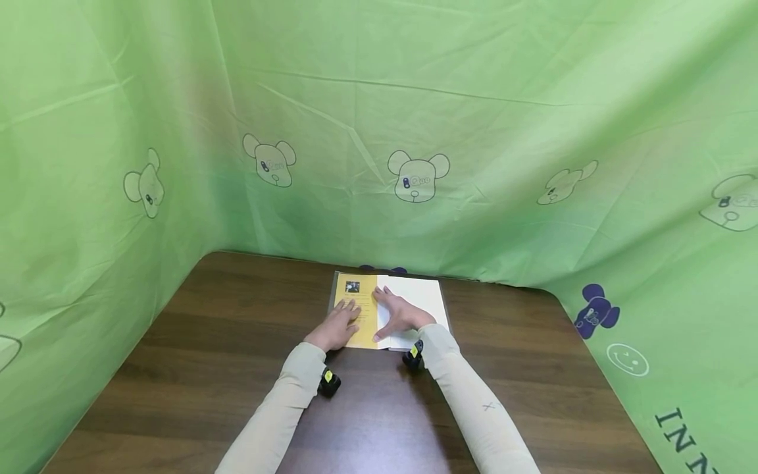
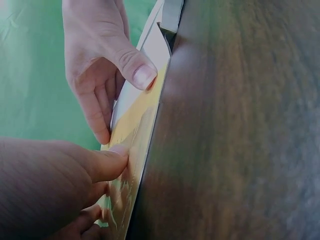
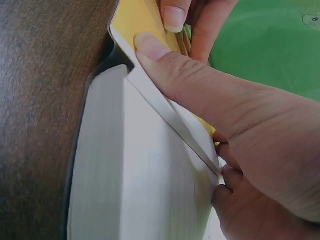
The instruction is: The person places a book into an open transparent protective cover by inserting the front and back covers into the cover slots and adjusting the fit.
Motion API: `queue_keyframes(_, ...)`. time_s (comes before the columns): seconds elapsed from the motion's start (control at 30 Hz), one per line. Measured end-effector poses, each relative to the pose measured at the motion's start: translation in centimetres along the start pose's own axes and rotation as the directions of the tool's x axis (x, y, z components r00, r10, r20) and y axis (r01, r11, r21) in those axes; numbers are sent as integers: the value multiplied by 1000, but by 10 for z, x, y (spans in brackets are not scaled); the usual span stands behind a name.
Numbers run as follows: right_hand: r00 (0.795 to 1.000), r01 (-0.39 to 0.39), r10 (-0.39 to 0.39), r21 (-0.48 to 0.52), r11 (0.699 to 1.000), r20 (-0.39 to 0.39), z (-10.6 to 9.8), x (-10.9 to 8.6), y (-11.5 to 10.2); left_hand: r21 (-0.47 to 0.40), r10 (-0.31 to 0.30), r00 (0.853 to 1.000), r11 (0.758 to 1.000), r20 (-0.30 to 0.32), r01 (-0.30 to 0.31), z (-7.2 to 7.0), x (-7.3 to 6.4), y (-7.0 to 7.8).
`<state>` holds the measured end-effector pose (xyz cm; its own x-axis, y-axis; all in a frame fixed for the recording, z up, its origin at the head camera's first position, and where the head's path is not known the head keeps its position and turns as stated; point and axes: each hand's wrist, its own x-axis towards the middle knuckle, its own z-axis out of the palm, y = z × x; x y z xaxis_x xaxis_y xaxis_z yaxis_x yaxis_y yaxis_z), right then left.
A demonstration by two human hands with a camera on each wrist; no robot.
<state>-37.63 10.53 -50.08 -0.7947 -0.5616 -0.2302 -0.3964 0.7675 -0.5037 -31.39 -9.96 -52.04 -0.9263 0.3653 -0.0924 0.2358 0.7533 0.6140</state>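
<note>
A thick book [image 1: 422, 295] lies open at the far side of the table, its white page facing up on the right. On its left spreads a yellow cover flap [image 1: 367, 287] with a small dark photo and printed lines; a clear plastic edge shows around it. My left hand [image 1: 335, 328] rests on the yellow flap with fingers extended. With thumb and fingers spread apart, my right hand [image 1: 404, 314] presses along the flap's right edge, beside the white inner strip. The thumb [image 3: 155, 50] sits on that edge near the spine in the right wrist view.
The dark wooden table [image 1: 237, 342] extends around the book. Behind it hangs a green cloth [image 1: 331, 197] printed with bear heads. Black wrist cameras [image 1: 329, 382] are strapped at both cuffs.
</note>
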Motion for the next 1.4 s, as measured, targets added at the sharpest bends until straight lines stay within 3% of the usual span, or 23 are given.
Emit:
queue_keyframes(0.5,1000,21,-21,-3,1000,3,1,0,-6,12,21,1000,1000,-12,-21,2,-2,1)
queue_keyframes(1.07,999,37,-37,-14,999,4,4,0,-5,16,-2,1000,1000,-17,3,6,-2,5)
queue_keyframes(1.2,996,78,-78,-3,997,-53,3,1,0,29,-10,1000,1000,-12,10,4,0,6)
queue_keyframes(1.3,986,100,-94,39,994,-138,1,1,3,40,-8,1000,999,0,8,0,1,6)
queue_keyframes(1.4,973,81,-63,73,994,-222,-1,0,5,49,-2,1000,999,15,2,-1,2,4)
